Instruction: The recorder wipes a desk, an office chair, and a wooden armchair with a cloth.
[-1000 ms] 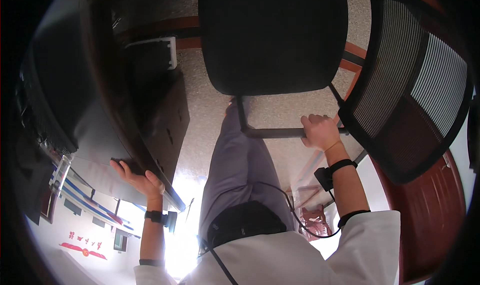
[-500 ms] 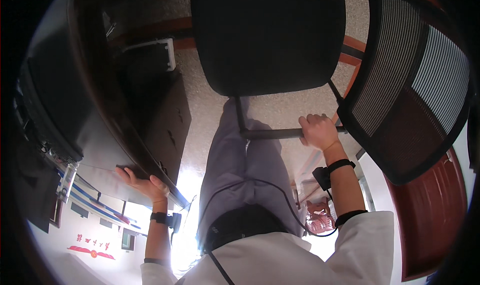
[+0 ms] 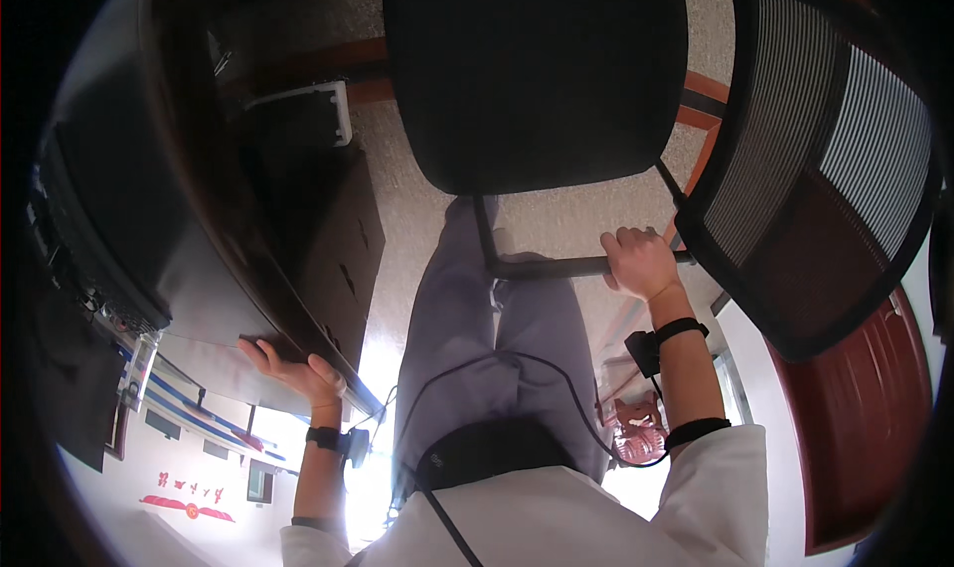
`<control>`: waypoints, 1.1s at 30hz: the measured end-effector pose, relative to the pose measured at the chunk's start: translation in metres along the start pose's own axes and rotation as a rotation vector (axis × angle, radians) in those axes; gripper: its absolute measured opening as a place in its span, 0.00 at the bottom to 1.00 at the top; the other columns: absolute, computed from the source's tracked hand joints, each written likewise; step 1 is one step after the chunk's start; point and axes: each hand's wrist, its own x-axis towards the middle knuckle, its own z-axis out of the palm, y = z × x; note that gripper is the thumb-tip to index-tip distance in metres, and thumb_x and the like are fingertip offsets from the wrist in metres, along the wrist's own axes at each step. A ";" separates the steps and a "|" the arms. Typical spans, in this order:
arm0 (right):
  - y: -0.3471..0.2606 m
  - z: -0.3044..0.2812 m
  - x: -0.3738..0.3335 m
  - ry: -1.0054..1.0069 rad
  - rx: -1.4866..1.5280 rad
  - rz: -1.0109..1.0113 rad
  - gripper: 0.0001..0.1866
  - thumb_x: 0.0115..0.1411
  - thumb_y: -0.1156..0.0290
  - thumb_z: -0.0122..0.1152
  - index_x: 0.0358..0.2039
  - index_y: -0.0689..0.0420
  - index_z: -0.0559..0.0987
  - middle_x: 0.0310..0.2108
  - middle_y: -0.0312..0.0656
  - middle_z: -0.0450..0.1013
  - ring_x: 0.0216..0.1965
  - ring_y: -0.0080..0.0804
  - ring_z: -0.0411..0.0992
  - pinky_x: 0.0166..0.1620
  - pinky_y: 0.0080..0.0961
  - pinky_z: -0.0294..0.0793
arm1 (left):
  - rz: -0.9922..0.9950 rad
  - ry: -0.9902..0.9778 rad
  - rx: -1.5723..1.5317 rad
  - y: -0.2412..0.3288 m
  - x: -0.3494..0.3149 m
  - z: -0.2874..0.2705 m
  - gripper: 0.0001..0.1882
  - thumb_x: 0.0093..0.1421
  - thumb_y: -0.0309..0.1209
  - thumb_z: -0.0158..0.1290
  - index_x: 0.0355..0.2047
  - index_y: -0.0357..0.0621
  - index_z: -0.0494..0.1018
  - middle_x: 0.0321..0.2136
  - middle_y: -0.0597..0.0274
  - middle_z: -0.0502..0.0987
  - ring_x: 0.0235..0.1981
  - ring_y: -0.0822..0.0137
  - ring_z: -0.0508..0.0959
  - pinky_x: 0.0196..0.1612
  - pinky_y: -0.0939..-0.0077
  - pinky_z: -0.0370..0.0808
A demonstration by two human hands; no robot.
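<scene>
My right hand [image 3: 641, 264] is wrapped round the black armrest [image 3: 552, 268] of an office chair, its fingers curled over the bar. The chair's dark padded seat [image 3: 537, 80] lies ahead of my legs, and its mesh backrest [image 3: 785, 140] stands to the right. On the left, my left hand [image 3: 298, 373] rests at the near edge of a dark glossy desk [image 3: 214, 294], fingers stretched out over the top and nothing seen in it. A wrist strap with a small black device sits on each forearm, and a black cable hangs across my lap.
Under the desk, a dark drawer cabinet [image 3: 343, 259] stands beside a dark box with a white rim [image 3: 343, 115]. A reddish-brown wooden panel [image 3: 855, 428] is at the lower right. Speckled floor [image 3: 402, 239] with brown and black bands runs beneath the chair.
The chair and my right hand on its armrest have shifted very slightly to the right. My left hand has slid a little along the desk edge, rightward and down in the picture.
</scene>
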 end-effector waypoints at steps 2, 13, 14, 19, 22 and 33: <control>-0.001 0.000 -0.005 0.006 -0.002 0.001 0.16 0.44 0.63 0.71 0.31 0.52 0.74 0.25 0.39 0.73 0.27 0.37 0.78 0.33 0.35 0.79 | 0.010 0.000 0.002 0.001 -0.001 0.001 0.39 0.72 0.59 0.36 0.72 0.46 0.50 0.75 0.41 0.42 0.76 0.42 0.45 0.75 0.44 0.42; -0.003 -0.001 -0.003 -0.001 0.008 0.010 0.20 0.39 0.63 0.74 0.31 0.52 0.73 0.25 0.38 0.71 0.28 0.37 0.77 0.34 0.35 0.79 | 0.007 0.049 0.061 -0.001 -0.001 0.002 0.39 0.70 0.59 0.39 0.73 0.52 0.52 0.75 0.43 0.48 0.75 0.43 0.50 0.74 0.42 0.49; -0.003 0.000 -0.004 0.001 -0.006 0.003 0.20 0.41 0.61 0.75 0.31 0.52 0.73 0.25 0.38 0.72 0.28 0.36 0.78 0.31 0.34 0.79 | 0.000 0.051 0.051 0.002 0.000 0.002 0.39 0.70 0.60 0.39 0.74 0.53 0.51 0.75 0.44 0.48 0.75 0.44 0.50 0.74 0.42 0.49; -0.001 -0.002 -0.004 0.026 0.012 -0.011 0.20 0.41 0.63 0.74 0.32 0.52 0.74 0.25 0.39 0.72 0.27 0.37 0.78 0.32 0.34 0.79 | -0.013 0.047 0.057 0.002 0.001 0.000 0.39 0.70 0.60 0.38 0.74 0.54 0.50 0.75 0.44 0.48 0.75 0.44 0.50 0.74 0.44 0.49; 0.000 -0.001 -0.003 0.026 0.003 -0.009 0.21 0.40 0.63 0.74 0.32 0.52 0.74 0.25 0.39 0.72 0.27 0.37 0.78 0.32 0.34 0.79 | -0.023 0.041 0.044 0.003 0.000 0.001 0.39 0.70 0.61 0.38 0.74 0.54 0.50 0.75 0.44 0.48 0.75 0.43 0.50 0.74 0.44 0.49; 0.000 -0.001 -0.002 0.024 0.062 0.018 0.22 0.35 0.65 0.73 0.31 0.51 0.72 0.26 0.39 0.69 0.28 0.38 0.76 0.36 0.36 0.78 | -0.030 0.050 0.036 0.000 -0.001 0.003 0.40 0.69 0.62 0.39 0.73 0.54 0.52 0.75 0.44 0.48 0.75 0.43 0.50 0.74 0.42 0.50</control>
